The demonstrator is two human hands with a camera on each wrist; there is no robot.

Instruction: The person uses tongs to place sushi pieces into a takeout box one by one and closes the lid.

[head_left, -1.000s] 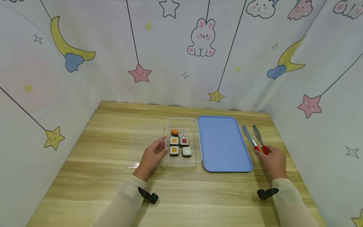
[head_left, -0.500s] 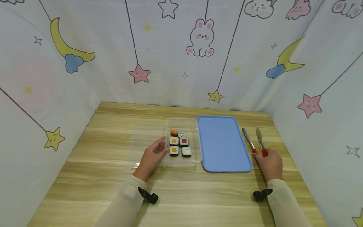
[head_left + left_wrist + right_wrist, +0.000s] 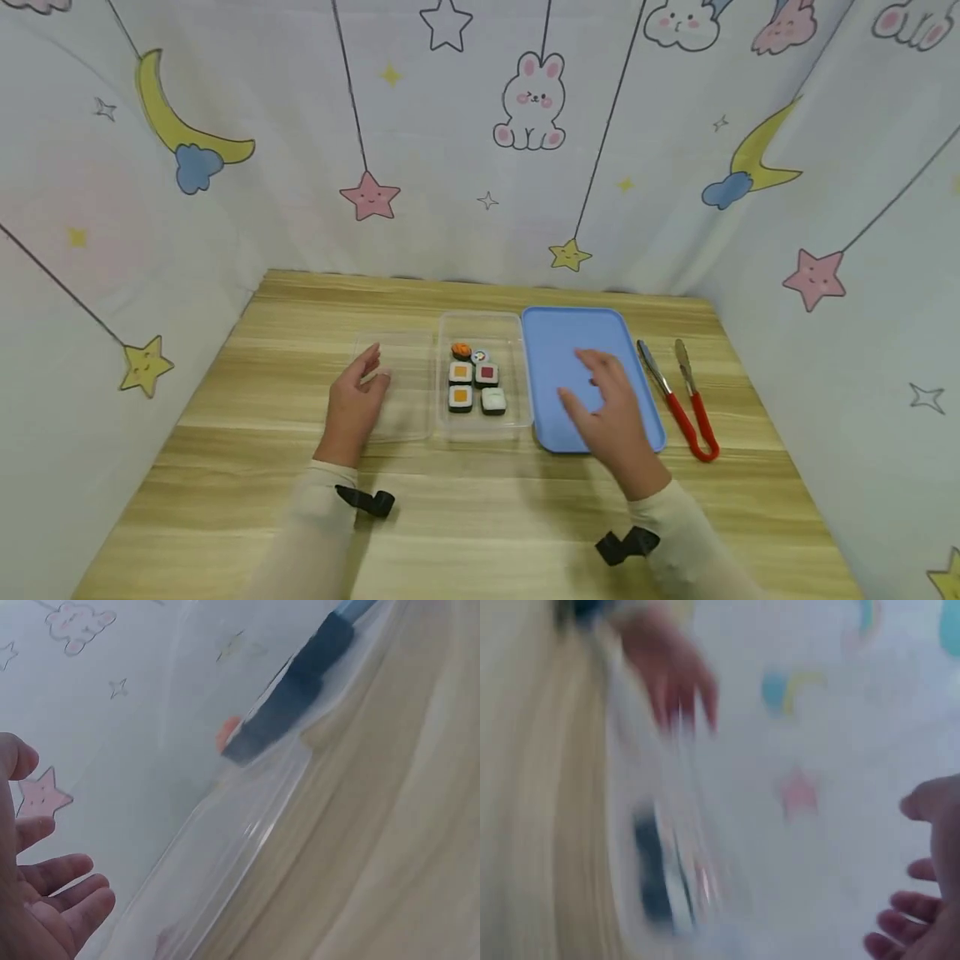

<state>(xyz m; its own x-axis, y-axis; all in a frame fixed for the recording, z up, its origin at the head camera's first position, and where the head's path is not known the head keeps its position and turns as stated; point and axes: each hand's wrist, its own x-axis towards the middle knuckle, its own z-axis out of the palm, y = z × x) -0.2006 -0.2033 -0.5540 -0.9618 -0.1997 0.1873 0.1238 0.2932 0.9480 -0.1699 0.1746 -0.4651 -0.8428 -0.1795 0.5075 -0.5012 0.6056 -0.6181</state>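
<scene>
My left hand (image 3: 351, 412) hovers over a clear plastic lid (image 3: 411, 412) at the left, thumb and fingers apart with nothing between them. To its right stands a clear plastic container (image 3: 517, 367) with several toy sushi pieces inside, among them an orange-topped one (image 3: 461, 351), a red-centred roll (image 3: 487, 373) and a plain white-topped one (image 3: 493, 401). My right hand (image 3: 618, 421) is over the front of a blue tray (image 3: 570, 333), fingers spread and holding nothing. Red-handled tongs (image 3: 681, 417) lie splayed on the table, right of the tray. The right wrist view is blurred.
The wooden table (image 3: 465, 517) extends in front of the container and tray. A white patterned curtain (image 3: 450, 125) encloses its back and both sides. The container's right edge lies close against the tray.
My right hand has let go of the tongs and moved left over the tray. My left hand has left the container's side and shifted left over the lid.
</scene>
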